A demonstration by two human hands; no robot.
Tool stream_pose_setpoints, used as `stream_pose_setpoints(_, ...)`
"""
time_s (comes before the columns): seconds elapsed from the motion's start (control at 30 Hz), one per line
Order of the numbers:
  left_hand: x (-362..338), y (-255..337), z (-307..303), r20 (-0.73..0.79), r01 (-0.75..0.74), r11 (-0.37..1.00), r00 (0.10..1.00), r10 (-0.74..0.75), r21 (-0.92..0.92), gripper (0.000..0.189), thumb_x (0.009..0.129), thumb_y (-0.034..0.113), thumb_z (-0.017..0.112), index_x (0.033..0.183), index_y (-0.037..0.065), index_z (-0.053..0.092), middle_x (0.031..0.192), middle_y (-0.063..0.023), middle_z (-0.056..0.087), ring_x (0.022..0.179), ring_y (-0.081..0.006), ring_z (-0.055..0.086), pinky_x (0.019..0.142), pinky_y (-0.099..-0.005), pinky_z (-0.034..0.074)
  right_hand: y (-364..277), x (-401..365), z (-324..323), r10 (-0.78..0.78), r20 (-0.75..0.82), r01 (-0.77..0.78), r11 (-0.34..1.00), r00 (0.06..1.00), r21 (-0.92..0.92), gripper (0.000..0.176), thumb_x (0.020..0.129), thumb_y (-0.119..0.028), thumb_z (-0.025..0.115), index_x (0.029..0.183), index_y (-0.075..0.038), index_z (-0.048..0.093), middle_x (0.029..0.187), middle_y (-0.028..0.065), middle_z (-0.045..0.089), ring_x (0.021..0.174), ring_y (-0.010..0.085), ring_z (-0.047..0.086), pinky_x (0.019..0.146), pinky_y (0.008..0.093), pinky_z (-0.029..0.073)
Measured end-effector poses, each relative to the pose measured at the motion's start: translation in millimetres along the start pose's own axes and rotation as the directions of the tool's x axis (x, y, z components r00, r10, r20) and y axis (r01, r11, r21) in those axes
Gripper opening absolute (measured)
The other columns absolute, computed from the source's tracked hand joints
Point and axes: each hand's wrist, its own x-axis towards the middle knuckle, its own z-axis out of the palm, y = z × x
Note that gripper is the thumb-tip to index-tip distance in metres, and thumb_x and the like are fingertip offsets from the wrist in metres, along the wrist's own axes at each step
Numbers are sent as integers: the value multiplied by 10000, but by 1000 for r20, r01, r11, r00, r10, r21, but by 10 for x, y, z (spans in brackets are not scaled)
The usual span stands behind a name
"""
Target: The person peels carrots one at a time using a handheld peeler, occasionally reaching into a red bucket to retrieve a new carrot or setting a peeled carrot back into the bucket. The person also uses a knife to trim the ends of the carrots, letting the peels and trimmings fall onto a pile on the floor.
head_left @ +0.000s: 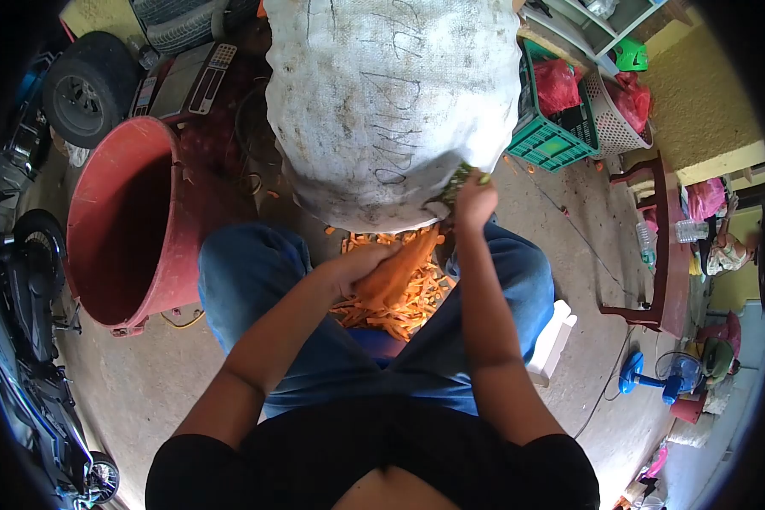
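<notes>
My left hand (367, 265) is closed round a large, tapered orange vegetable (397, 274), which slants up to the right between my knees. Beneath it lies a heap of cut orange strips (387, 323), above a blue surface. To the upper right, my right hand (474, 204) grips a tool with a green patterned handle (457, 184). Its working end is too blurred to make out fully. Just beyond both hands bulges a big white woven sack (382, 110) with handwriting on it.
A tall red bin (119, 221) stands by my left knee. Tyres (89, 89) lie behind it, and a motorbike (38, 340) is at far left. On the right are a green crate (557, 140), a white basket (616, 119), a reddish wooden frame (654, 246) and a blue fan (654, 376).
</notes>
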Motion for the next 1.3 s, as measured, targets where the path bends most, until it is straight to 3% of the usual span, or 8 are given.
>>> stream_pose_setpoints(0.17, -44, 211, -17, 32, -42, 977, 998, 49, -210, 421, 863, 384, 301, 1005, 23, 465, 784, -126, 555, 703, -229, 570, 616, -371, 491, -91, -96, -83, 56, 144, -89, 968, 988, 233, 252, 801, -186, 482, 716, 44, 539, 548, 150, 526, 447, 208, 477, 460, 332, 378)
stream_pose_setpoints(0.27, 71, 186, -87, -64, -119, 956, 992, 105, -267, 402, 854, 380, 322, 972, 31, 485, 785, -123, 561, 705, -223, 575, 622, -376, 496, -510, -614, -224, -169, 310, 20, 902, 936, 431, 203, 804, -160, 486, 754, 31, 535, 593, 143, 535, 527, 208, 514, 515, 316, 401)
stream_pose_setpoints(0.33, 77, 184, -75, -89, -102, 946, 993, 78, -306, 372, 848, 361, 341, 941, 37, 498, 787, -109, 564, 676, -208, 577, 611, -358, 501, -462, -845, -120, -339, 273, 233, 905, 900, 357, 165, 788, -135, 502, 743, 23, 517, 599, 205, 512, 571, 367, 511, 515, 381, 390)
stream_pose_setpoints(0.47, 66, 128, -109, -106, -180, 945, 982, 156, -274, 346, 857, 329, 330, 949, 38, 493, 783, -94, 566, 654, -181, 577, 586, -326, 501, -503, -822, -89, -332, 299, 251, 927, 895, 279, 162, 784, -133, 494, 717, 14, 513, 555, 191, 506, 524, 362, 506, 486, 390, 386)
stream_pose_setpoints(0.63, -61, 14, 161, -117, -2, 998, 993, -5, -57, 403, 863, 373, 321, 1013, 26, 460, 793, -85, 560, 658, -152, 569, 607, -300, 495, 54, 53, 76, 7, -35, -9, 999, 999, -45, 254, 786, -193, 484, 683, 34, 535, 602, 207, 550, 535, 321, 554, 507, 395, 424)
stream_pose_setpoints(0.93, 107, 182, -97, 41, -140, 934, 986, 162, -330, 340, 848, 382, 359, 970, 90, 483, 793, -79, 556, 689, -176, 569, 616, -380, 495, -523, -758, -196, -180, 327, 35, 913, 928, 406, 221, 807, -161, 472, 719, 38, 509, 575, 181, 511, 507, 254, 503, 501, 343, 385)
stream_pose_setpoints(1.13, 142, 140, -170, 62, -153, 973, 984, 166, -172, 350, 859, 338, 333, 979, 49, 488, 805, -69, 568, 672, -148, 566, 581, -298, 471, -421, -703, -64, -343, 153, 287, 910, 927, 299, 228, 801, -172, 483, 712, 37, 506, 556, 186, 497, 486, 300, 479, 487, 360, 378)
stream_pose_setpoints(1.3, -91, 96, 185, -159, -51, 996, 985, 61, 68, 354, 853, 333, 358, 907, 13, 499, 747, -102, 562, 626, -190, 564, 567, -318, 480, 13, 163, -95, 72, -1, -72, 996, 997, 60, 277, 806, -199, 473, 699, 52, 519, 546, 161, 525, 451, 206, 491, 444, 337, 381)
